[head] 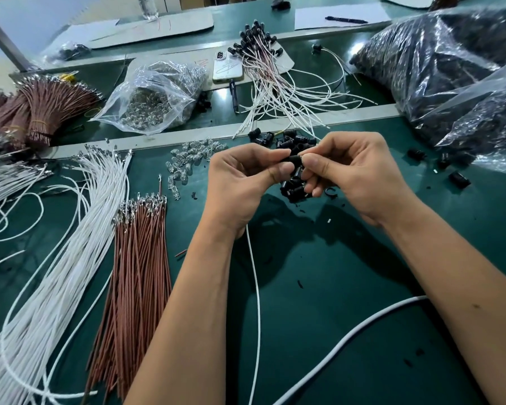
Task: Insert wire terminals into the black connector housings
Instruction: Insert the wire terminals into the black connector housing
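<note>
My left hand (240, 182) and my right hand (354, 173) meet above the green table, both pinching one small black connector housing (291, 159) between thumbs and fingertips. A thin white wire (256, 287) runs from under my left palm down toward the near edge; its terminal end is hidden inside my hand. Loose black housings (294, 141) lie in a pile just behind and under my fingers. White terminal wires (70, 229) and brown terminal wires (138, 258) lie in bundles to the left.
Small clear bulbs (187, 162) are scattered left of my hands, with a bag of them (155, 97) behind. Finished wired housings (263, 54) and a phone (228, 67) lie at the back. Big bags of black parts (450, 68) stand right. A thick white cable (348, 343) crosses the near table.
</note>
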